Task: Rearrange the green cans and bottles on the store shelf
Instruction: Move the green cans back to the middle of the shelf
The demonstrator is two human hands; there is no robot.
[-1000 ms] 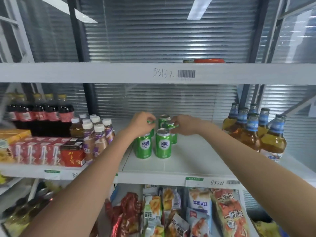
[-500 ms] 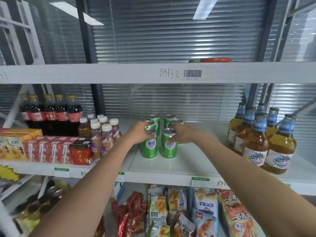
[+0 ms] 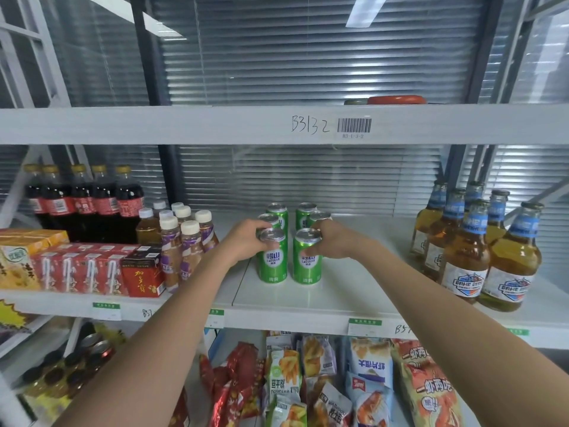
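Left hand (image 3: 246, 241) is wrapped around the front-left green can (image 3: 273, 257); its grip is closed on the can's upper side. Right hand (image 3: 331, 241) is closed the same way on the front-right green can (image 3: 307, 257). Both cans stand upright, just beside each other, mid-shelf (image 3: 323, 298).

Behind them 4 more green cans (image 3: 306, 214) are seen — 2 files of 3, tidy already. Judged: can grouping nearly done, only the front pair left to square up. No green bottles are made out.

Labels read: "LAOSHAN" on the front cans; "BAHE" partly legible on the amber bottles (image 3: 465, 257) at right; "B3132" handwritten beside a barcode (image 3: 354, 125) — printed "B3-1-3-2" — on the upper shelf edge.
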